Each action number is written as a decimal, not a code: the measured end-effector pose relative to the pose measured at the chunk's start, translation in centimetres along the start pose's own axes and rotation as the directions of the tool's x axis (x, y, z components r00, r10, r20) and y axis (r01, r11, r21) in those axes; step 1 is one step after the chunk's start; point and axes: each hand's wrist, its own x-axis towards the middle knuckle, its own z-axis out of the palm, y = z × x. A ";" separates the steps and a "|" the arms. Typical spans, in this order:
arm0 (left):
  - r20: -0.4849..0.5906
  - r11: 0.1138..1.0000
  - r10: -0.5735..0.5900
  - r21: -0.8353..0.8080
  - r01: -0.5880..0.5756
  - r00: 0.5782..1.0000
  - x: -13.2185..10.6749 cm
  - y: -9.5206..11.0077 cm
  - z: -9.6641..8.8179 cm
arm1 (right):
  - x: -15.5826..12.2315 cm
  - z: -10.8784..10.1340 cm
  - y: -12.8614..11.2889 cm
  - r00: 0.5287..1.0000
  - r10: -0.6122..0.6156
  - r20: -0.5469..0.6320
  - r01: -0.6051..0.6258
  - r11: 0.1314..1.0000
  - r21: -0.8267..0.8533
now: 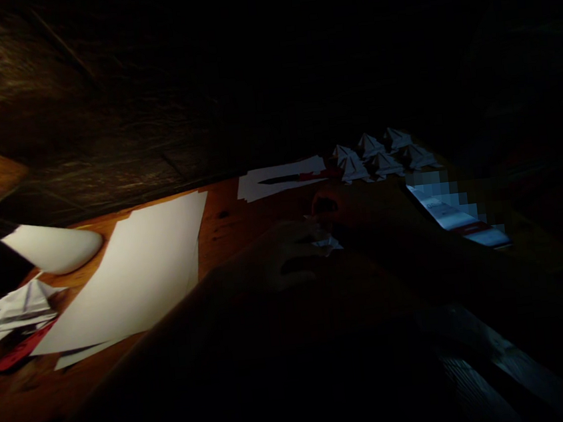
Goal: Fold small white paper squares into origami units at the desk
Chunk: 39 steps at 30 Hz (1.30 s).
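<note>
The scene is very dark. My left hand (281, 255) and my right hand (357, 213) meet over a wooden table (223, 227), both pinching a small folded piece of white paper (325, 241) between their fingertips. The paper is half hidden by my fingers. Just beyond my hands lie several finished folded paper figures (381, 157) in a cluster.
A stack of blank white sheets (137, 273) lies at left. A curled sheet (54, 248) and crumpled paper with a red scrap (13, 316) sit at far left. A knife with a red handle (298, 177) rests on a sheet. A lit phone (456, 216) lies at right.
</note>
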 end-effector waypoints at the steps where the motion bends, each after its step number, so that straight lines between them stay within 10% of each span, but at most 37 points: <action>1: -0.003 1.000 0.004 0.008 -0.004 1.000 0.0 -0.1 0.1 | 0.0 -0.1 0.0 1.000 0.012 0.004 -0.012 1.000 0.006; 16: 0.024 0.999 -0.033 0.027 0.032 0.999 0.1 0.1 0.0 | -0.3 -2.8 0.5 0.981 0.020 0.192 -0.041 0.994 0.105; 39: -0.009 0.995 -0.022 0.097 0.023 1.000 0.3 -0.1 0.6 | 0.1 -1.5 1.7 0.990 0.080 0.114 -0.090 0.992 0.088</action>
